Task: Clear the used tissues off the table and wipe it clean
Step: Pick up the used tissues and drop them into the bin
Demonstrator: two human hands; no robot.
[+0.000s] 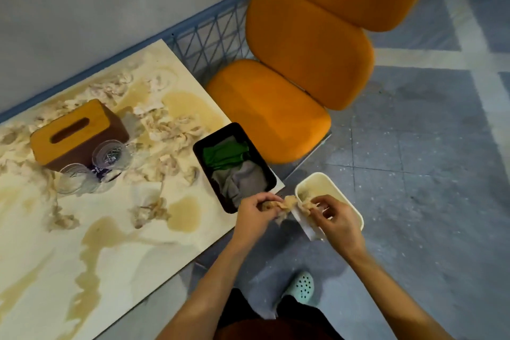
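Observation:
The cream table is smeared with brown liquid, and several soggy used tissues lie across it. My left hand grips a wet brown tissue wad just past the table's right corner. My right hand pinches another piece of wet tissue at the rim of a cream bin that stands on the floor. The two hands are close together over the bin's near edge. A black tray at the table corner holds a green cloth and a grey cloth.
A brown tissue box with an orange top stands at the table's left, with two clear glasses beside it. An orange cushioned chair stands behind the bin. My foot in a pale green clog rests on the grey floor.

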